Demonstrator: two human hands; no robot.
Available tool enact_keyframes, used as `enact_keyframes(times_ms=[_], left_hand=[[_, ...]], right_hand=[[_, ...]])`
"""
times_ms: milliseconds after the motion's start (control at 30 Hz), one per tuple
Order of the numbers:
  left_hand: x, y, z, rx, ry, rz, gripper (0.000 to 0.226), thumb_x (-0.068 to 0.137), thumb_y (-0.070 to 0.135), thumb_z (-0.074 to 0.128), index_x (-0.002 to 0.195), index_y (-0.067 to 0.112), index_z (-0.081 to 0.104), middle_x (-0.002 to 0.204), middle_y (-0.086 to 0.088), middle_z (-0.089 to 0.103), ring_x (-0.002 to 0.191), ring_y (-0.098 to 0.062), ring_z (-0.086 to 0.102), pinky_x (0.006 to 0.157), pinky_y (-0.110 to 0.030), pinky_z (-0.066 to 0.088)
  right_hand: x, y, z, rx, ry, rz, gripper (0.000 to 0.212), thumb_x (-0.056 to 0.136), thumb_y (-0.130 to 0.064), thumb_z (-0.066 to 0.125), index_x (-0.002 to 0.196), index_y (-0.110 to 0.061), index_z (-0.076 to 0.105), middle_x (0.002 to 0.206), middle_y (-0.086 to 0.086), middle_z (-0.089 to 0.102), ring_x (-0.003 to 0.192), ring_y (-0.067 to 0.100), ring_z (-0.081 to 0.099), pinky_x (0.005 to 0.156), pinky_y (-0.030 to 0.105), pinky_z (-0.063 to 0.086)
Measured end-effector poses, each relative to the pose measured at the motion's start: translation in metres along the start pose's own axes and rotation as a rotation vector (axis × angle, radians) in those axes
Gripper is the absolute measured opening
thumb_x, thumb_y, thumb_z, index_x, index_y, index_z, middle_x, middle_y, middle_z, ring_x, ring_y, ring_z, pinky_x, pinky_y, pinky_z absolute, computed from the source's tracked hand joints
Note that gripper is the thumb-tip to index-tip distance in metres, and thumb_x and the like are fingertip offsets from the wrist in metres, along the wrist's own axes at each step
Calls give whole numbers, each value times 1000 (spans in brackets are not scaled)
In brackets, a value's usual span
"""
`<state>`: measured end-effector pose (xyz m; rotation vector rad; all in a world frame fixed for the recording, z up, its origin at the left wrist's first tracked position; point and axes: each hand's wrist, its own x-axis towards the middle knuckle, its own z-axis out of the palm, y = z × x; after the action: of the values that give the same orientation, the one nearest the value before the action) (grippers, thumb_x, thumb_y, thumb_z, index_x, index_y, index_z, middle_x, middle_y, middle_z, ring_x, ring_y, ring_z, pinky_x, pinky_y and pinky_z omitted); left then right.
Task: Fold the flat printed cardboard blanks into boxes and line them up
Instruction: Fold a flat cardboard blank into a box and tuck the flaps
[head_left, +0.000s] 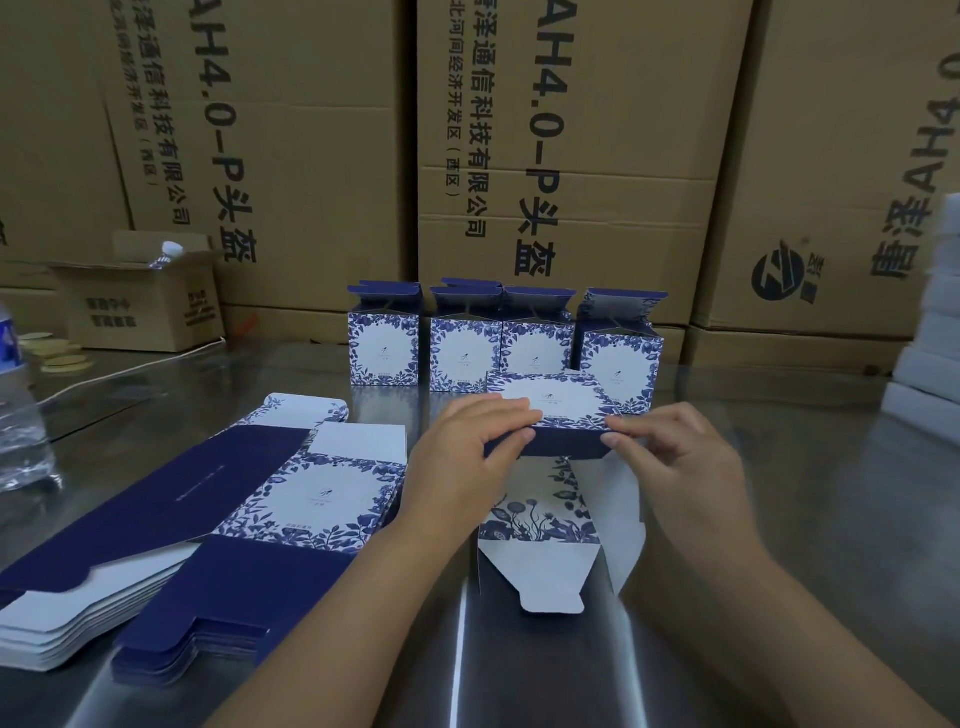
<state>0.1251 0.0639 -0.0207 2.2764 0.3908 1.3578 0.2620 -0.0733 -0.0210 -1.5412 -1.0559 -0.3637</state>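
Left hand (467, 452) grips the left end of the half-folded box (563, 408), fingers lying over its white floral top panel and thumb against the navy side facing the person. Right hand (680, 462) pinches the box's right front corner, fingertips curled on the navy edge. The box sits on the steel table (805, 493) at centre, just in front of the row of four folded boxes (383, 345). Its unfolded flaps (545, 566) spread flat toward the person, white inside up, tab end nearest. The four folded boxes stand upright side by side at the back with top flaps open, floral fronts facing the person; the rightmost is partly hidden behind the held box. The stack of flat blanks (208, 519) lies to the left of the left forearm, top blank showing navy and floral panels. Brown cartons (597, 156) wall off the back. A small open carton (140, 306) sits far left, with a water bottle (18, 415) at the left edge. A white stack (930, 343) sits at the right edge, blurred.
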Motion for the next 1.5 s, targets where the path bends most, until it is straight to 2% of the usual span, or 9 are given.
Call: enact_keyframes(times_ms=[167,367,467,533,600,700,1033,1367,1500], left_hand=[[0,-1,0,-26,7,11,21,85,17,67,103,27,73,98,32,58,104,17,45,92,0,31],[-2,1,-4,-16,10,43,20,85,17,67,102,25,73,99,27,62,106,8,48,94,-6,35],[-4,4,-5,7,3,81,19,85,19,68,102,25,74,100,21,66,105,4,50,93,-8,38],[-6,7,-5,12,2,106,19,85,19,68,102,23,74,102,17,68,104,1,52,92,-12,40],[-7,9,-5,4,1,109,19,85,18,68,102,22,74,102,15,69,104,-2,54,93,-16,43],[-7,10,-5,1,2,110,19,84,17,68,102,21,74,101,14,70,104,-4,55,93,-18,44],[-8,14,-5,51,19,215,18,84,20,66,100,19,75,99,11,71,97,-10,60,88,-21,46],[-11,22,0,70,11,272,20,84,22,63,100,19,75,98,11,72,93,-10,59,85,-20,46],[-11,24,0,68,18,277,19,83,21,64,98,17,75,96,9,72,91,-12,60,83,-22,48]], right_hand=[[-2,-2,-2,-43,9,-67,29,80,-19,72,82,-47,66,88,-18,55,76,1,56,66,9,40],[-6,-3,0,-193,20,-137,11,81,-23,71,92,-27,73,94,-17,51,86,3,53,66,17,43],[-7,-5,2,-241,12,-203,16,79,-19,74,94,-23,75,98,-11,54,95,2,46,80,13,38],[-7,-5,3,-254,18,-254,19,76,-15,77,94,-22,75,99,-9,56,96,5,44,88,29,41],[-6,-6,3,-245,35,-264,20,75,-14,79,92,-22,76,98,-10,56,97,8,45,84,46,45],[-4,-5,2,-235,47,-282,20,73,-13,80,90,-22,77,97,-11,56,98,9,45,81,51,45],[-6,-13,3,-213,-12,-281,21,74,-15,80,91,-27,77,93,-9,61,94,7,45,83,45,44],[-8,-19,2,-207,-4,-330,15,73,-33,74,87,-27,77,83,-10,66,86,7,53,82,36,40],[-8,-20,-1,-208,-28,-355,13,73,-23,78,87,-24,77,82,-7,67,84,10,54,79,38,43]])
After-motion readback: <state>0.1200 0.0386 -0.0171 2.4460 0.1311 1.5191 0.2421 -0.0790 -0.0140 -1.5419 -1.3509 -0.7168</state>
